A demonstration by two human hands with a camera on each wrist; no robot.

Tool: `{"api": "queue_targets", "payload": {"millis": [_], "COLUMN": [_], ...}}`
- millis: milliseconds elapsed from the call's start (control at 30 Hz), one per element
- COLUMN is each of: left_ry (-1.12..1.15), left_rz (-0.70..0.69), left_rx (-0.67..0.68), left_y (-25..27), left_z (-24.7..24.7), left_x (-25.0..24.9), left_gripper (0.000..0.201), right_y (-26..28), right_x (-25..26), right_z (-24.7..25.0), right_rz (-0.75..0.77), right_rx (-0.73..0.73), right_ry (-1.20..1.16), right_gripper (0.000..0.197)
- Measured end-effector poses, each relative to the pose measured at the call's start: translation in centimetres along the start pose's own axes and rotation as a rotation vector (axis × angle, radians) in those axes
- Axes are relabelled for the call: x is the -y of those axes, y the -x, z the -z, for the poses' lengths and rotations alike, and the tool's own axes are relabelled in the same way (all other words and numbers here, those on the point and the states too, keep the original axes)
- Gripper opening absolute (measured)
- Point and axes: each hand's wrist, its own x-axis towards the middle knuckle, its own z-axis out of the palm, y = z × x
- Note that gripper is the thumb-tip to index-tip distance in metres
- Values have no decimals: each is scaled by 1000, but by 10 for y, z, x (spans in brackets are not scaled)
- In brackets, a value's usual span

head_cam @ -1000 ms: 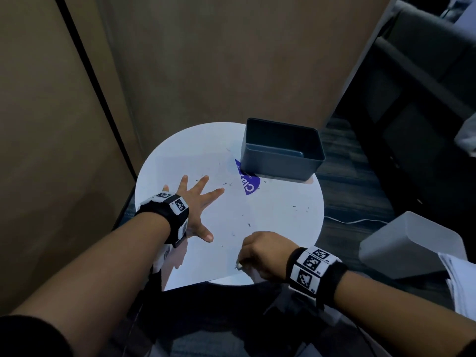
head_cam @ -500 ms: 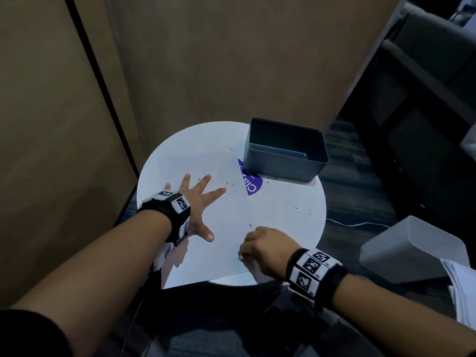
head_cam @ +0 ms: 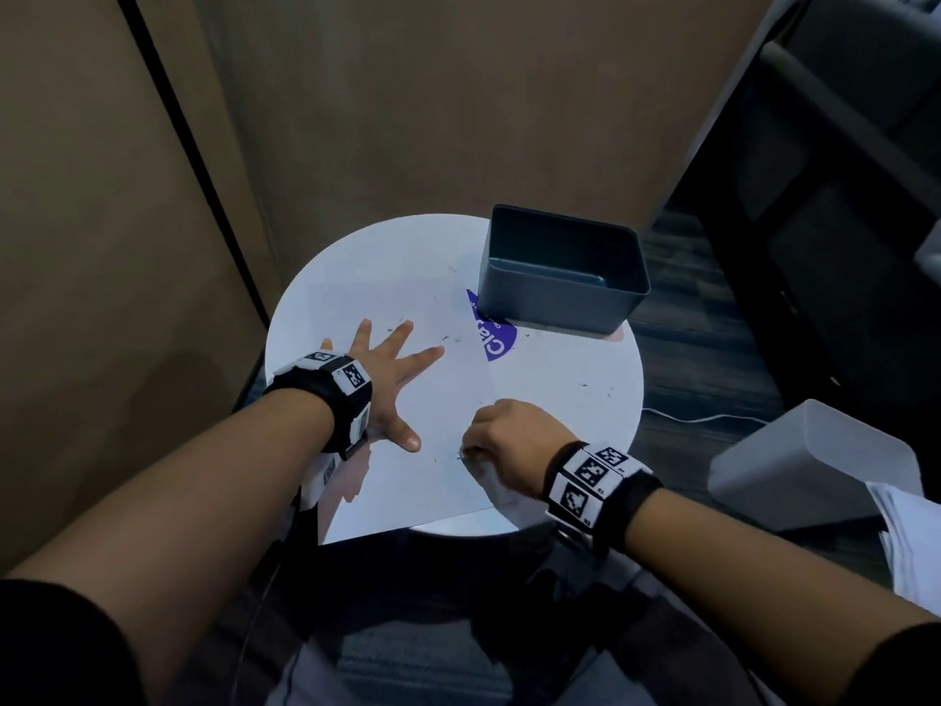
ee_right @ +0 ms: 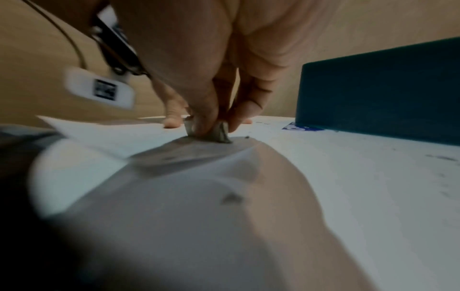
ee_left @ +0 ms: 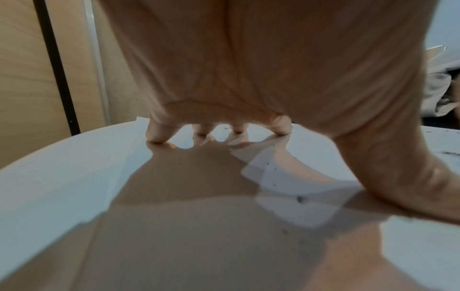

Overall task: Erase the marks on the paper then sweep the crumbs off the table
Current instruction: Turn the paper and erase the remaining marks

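White paper (head_cam: 407, 425) lies flat on the round white table (head_cam: 585, 425), its near corner hanging over the table's near edge. Right hand (head_cam: 509, 435) on the paper's right edge, thumb and fingers pinching a small grey eraser (ee_right: 219, 133) pressed down on the sheet. Left hand (head_cam: 387, 379) left of the eraser, fingers spread flat, palm arched, fingertips (ee_left: 156, 135) holding the paper down. Dark eraser crumbs (head_cam: 450, 338) scattered over paper and table. Dark blue-grey bin (head_cam: 560, 282) at the table's far right, partly covering a purple sticker (head_cam: 491, 338).
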Motion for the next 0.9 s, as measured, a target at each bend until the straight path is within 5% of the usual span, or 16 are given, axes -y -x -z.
{"api": "queue_targets", "payload": {"millis": [67, 167, 367, 667, 800, 900], "left_ry": [12, 12, -13, -10, -5, -8], "left_rz": [-14, -28, -11, -19, -25, -10], "left_rx": [10, 13, 17, 2, -4, 1], "left_y": [-1, -1, 2, 0, 0, 1], "left_z": [-4, -4, 1, -6, 1, 1], "left_x": [-1, -2, -4, -4, -4, -5], "left_gripper": [135, 135, 133, 133, 134, 133], "right_y": [20, 27, -13, 46, 15, -15], "right_x": [3, 5, 1, 12, 5, 6], "right_z": [-10, 0, 14, -21, 0, 11], "right_rz": [46, 41, -23, 119, 22, -43], "right_rx": [35, 80, -98, -43, -151, -100], "right_ry": [-31, -70, -72, -86, -82, -17], "right_gripper": [34, 22, 20, 10, 18, 20]}}
